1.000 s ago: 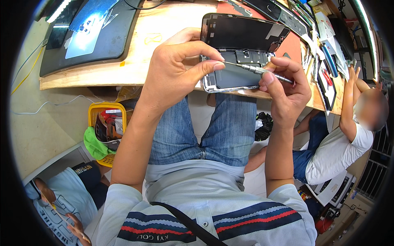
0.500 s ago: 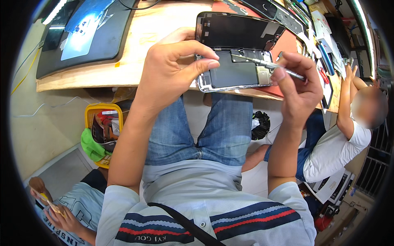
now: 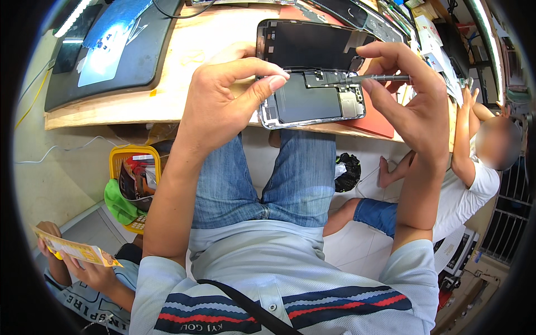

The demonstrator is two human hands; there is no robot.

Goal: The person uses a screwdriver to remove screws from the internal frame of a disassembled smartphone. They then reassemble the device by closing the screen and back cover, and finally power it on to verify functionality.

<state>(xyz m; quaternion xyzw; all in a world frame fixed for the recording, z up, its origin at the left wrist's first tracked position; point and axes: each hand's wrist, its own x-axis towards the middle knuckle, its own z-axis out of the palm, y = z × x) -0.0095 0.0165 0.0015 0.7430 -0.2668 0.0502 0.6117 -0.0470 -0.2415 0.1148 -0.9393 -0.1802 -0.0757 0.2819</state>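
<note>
An opened smartphone (image 3: 308, 106) lies at the front edge of the wooden bench, its dark screen half (image 3: 312, 46) tilted up along the far side. Over the phone's left edge is my left hand (image 3: 223, 97), thumb and index tip brought together there and its other fingers behind the raised screen. My right hand (image 3: 410, 97) holds a slim dark precision screwdriver (image 3: 385, 79) almost level, thumb beneath it and index finger lifted above. The tool's thin tip points left, over the black plate (image 3: 321, 78) inside the phone; whether it touches cannot be made out.
A reddish mat (image 3: 377, 114) lies under the phone. A dark board (image 3: 111, 72) with a blue sheet stands on the left. Tools and papers crowd the back right. Beneath the bench is a yellow basket (image 3: 157, 159). One person (image 3: 466, 192) sits at right; another (image 3: 89, 285) holds a yellow sheet.
My right hand has turned, bringing the screwdriver level, and its index finger has lifted off. The left hand keeps its pose. The person at lower left has raised the yellow sheet.
</note>
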